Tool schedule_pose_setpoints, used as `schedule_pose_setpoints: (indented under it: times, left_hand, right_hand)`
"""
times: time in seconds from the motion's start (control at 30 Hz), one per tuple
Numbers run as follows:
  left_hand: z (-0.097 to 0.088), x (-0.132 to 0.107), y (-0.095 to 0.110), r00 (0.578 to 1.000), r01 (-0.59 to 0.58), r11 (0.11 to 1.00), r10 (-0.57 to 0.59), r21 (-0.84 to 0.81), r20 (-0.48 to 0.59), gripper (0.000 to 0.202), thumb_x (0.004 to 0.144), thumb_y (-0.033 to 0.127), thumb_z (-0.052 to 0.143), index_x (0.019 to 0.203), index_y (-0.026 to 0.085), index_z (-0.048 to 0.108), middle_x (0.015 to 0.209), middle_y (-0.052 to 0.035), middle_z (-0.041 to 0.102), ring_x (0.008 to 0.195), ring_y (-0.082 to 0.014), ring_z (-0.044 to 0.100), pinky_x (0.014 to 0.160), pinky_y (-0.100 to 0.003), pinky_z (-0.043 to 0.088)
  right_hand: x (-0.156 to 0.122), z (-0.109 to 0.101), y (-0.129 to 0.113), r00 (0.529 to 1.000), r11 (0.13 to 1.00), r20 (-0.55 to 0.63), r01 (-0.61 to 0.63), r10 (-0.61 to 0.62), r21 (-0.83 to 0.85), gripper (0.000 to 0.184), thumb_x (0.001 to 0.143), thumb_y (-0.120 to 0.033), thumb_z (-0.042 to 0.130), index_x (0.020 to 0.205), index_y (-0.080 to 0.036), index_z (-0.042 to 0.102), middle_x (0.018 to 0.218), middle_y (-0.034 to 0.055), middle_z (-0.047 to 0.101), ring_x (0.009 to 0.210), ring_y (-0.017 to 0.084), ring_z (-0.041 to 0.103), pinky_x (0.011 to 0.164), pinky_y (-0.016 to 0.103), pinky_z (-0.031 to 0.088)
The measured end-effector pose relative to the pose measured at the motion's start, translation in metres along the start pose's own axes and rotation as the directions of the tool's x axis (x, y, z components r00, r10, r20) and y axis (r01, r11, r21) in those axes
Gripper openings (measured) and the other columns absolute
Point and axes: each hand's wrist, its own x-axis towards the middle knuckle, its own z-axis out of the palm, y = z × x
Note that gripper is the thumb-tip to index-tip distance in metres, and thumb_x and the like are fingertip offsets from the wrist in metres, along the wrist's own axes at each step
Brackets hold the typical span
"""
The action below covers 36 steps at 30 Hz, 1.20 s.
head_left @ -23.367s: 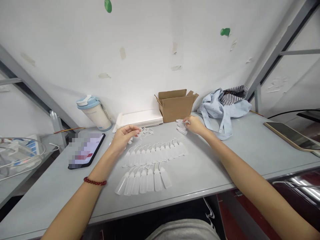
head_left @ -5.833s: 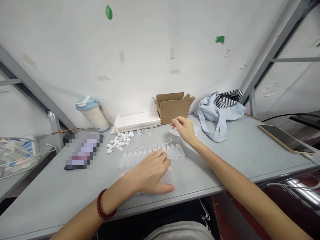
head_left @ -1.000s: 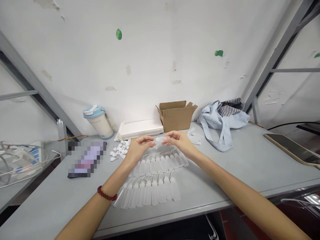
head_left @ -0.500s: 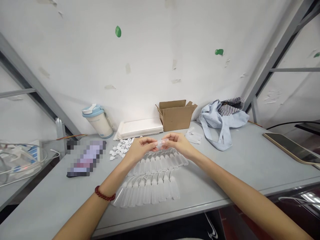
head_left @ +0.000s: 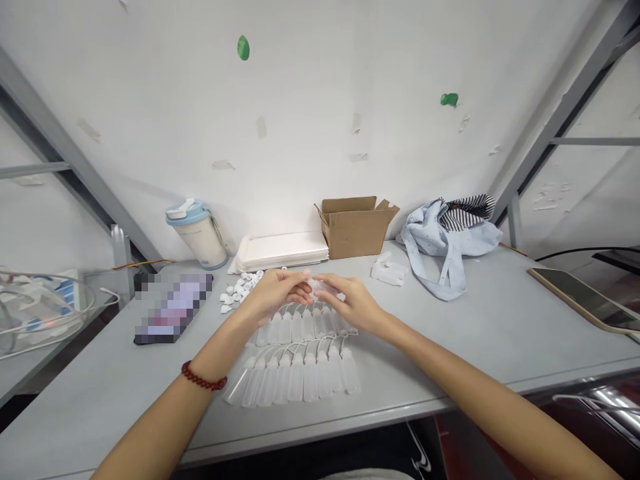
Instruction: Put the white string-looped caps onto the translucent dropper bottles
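A small translucent plastic bottle (head_left: 324, 285) is raised above the table between my two hands, partly covered by fingers. My right hand (head_left: 354, 300) pinches it between thumb and fingers. My left hand (head_left: 277, 293), fingers curled and thumb on top, closes on its left end; the exact contact is hard to see. Below lie two rows of similar translucent bottles, a back row (head_left: 300, 327) partly under my hands and a front row (head_left: 296, 380), each bottle with a thin curved white tail. Beside my left hand lies a pile of small white caps (head_left: 241, 288).
Behind are a stack of white sheets (head_left: 285, 250), an open cardboard box (head_left: 357, 233) and loose translucent pieces (head_left: 389, 272). A blue cloth bag (head_left: 435, 233) and a phone (head_left: 590, 297) lie right; a lidded cup (head_left: 203, 237) and a blurred-out flat object (head_left: 175, 310) stand and lie left.
My hands have turned and my fingers have shifted around the bottle; the left thumb now sits higher and its fingers are more curled. The camera view has shifted slightly.
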Motion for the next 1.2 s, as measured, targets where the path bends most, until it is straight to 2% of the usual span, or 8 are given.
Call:
schedule_pose_setpoints:
  times: [0.13, 0.2, 0.23, 0.3, 0.43, 0.83, 1.0, 1.2]
  left_hand:
    - [0.004, -0.001, -0.001, 0.944, -0.194, 0.955, 0.244, 0.224, -0.222, 0.047, 0.082, 0.054, 0.054, 0.09, 0.01, 0.067, 0.086, -0.0126, 0.069, 0.071, -0.0197, 0.066, 0.066, -0.03, 0.054]
    - [0.008, -0.004, -0.002, 0.793, -0.325, 0.8, 0.521, 0.505, -0.315, 0.039, 0.084, 0.048, 0.054, 0.098, 0.013, 0.064, 0.096, -0.0113, 0.067, 0.08, -0.0201, 0.065, 0.066, -0.029, 0.053]
    - [0.011, -0.006, -0.002, 0.717, -0.374, 0.696, 0.637, 0.613, -0.285, 0.034, 0.085, 0.043, 0.055, 0.102, 0.015, 0.062, 0.1, -0.0105, 0.065, 0.084, -0.0199, 0.064, 0.067, -0.028, 0.053]
    - [0.015, -0.01, -0.003, 0.652, -0.475, 0.504, 0.752, 0.721, -0.096, 0.027, 0.085, 0.036, 0.058, 0.105, 0.018, 0.06, 0.106, -0.0099, 0.063, 0.092, -0.0206, 0.062, 0.074, -0.031, 0.053]
    - [0.021, -0.011, -0.004, 0.651, -0.617, 0.303, 0.716, 0.727, 0.254, 0.035, 0.084, 0.026, 0.062, 0.118, 0.021, 0.054, 0.121, -0.0117, 0.057, 0.114, -0.0262, 0.053, 0.094, -0.043, 0.047]
    - [0.024, -0.013, -0.006, 0.566, -0.625, 0.21, 0.785, 0.752, 0.251, 0.036, 0.083, 0.025, 0.065, 0.116, 0.019, 0.053, 0.116, -0.0121, 0.058, 0.111, -0.0265, 0.053, 0.091, -0.044, 0.048]
    - [0.035, -0.027, 0.001, 0.61, -0.675, 0.285, 0.734, 0.68, 0.298, 0.041, 0.077, 0.035, 0.071, 0.112, 0.021, 0.055, 0.113, -0.0099, 0.062, 0.108, -0.0271, 0.054, 0.091, -0.043, 0.047]
    - [0.064, -0.048, -0.008, 0.703, -0.711, 0.387, 0.389, 0.586, 0.596, 0.042, 0.074, 0.04, 0.073, 0.107, 0.018, 0.057, 0.107, -0.0095, 0.062, 0.104, -0.0261, 0.053, 0.087, -0.038, 0.048]
  right_hand:
    - [0.006, -0.007, -0.008, 0.969, 0.884, 0.02, -0.231, 0.245, 0.407, 0.032, 0.087, -0.042, 0.054, 0.107, -0.018, 0.06, 0.082, 0.0051, 0.07, 0.071, 0.018, 0.07, 0.067, 0.03, 0.052]
    - [0.008, -0.01, -0.011, 0.942, 0.772, 0.061, -0.306, 0.33, 0.557, 0.032, 0.084, -0.043, 0.057, 0.102, -0.017, 0.06, 0.081, 0.0058, 0.07, 0.068, 0.017, 0.07, 0.065, 0.028, 0.053]
    - [0.009, -0.011, -0.011, 0.931, 0.729, 0.075, -0.329, 0.358, 0.6, 0.031, 0.083, -0.043, 0.059, 0.1, -0.016, 0.059, 0.081, 0.0061, 0.071, 0.068, 0.017, 0.07, 0.064, 0.028, 0.052]
    - [0.009, -0.012, -0.012, 0.917, 0.681, 0.085, -0.349, 0.389, 0.644, 0.029, 0.082, -0.042, 0.062, 0.097, -0.017, 0.059, 0.081, 0.0064, 0.071, 0.069, 0.016, 0.069, 0.063, 0.026, 0.052]
    - [0.009, -0.01, -0.014, 0.912, 0.636, 0.118, -0.361, 0.392, 0.682, 0.027, 0.083, -0.041, 0.061, 0.095, -0.018, 0.057, 0.079, 0.006, 0.072, 0.073, 0.018, 0.07, 0.066, 0.03, 0.055]
    - [0.01, -0.014, -0.011, 0.947, 0.653, 0.196, -0.318, 0.255, 0.687, 0.027, 0.083, -0.042, 0.058, 0.097, -0.018, 0.059, 0.094, 0.0071, 0.07, 0.084, 0.02, 0.069, 0.074, 0.031, 0.052]
    - [0.018, -0.037, 0.003, 0.937, 0.72, -0.084, -0.2, 0.339, 0.664, 0.026, 0.082, -0.04, 0.049, 0.079, -0.016, 0.06, 0.088, 0.0084, 0.069, 0.076, 0.019, 0.067, 0.065, 0.028, 0.05]
    - [0.023, -0.055, 0.025, 0.799, 0.757, -0.35, -0.189, 0.489, 0.625, 0.023, 0.08, -0.03, 0.044, 0.068, -0.016, 0.056, 0.073, 0.0072, 0.067, 0.058, 0.014, 0.063, 0.054, 0.024, 0.045]
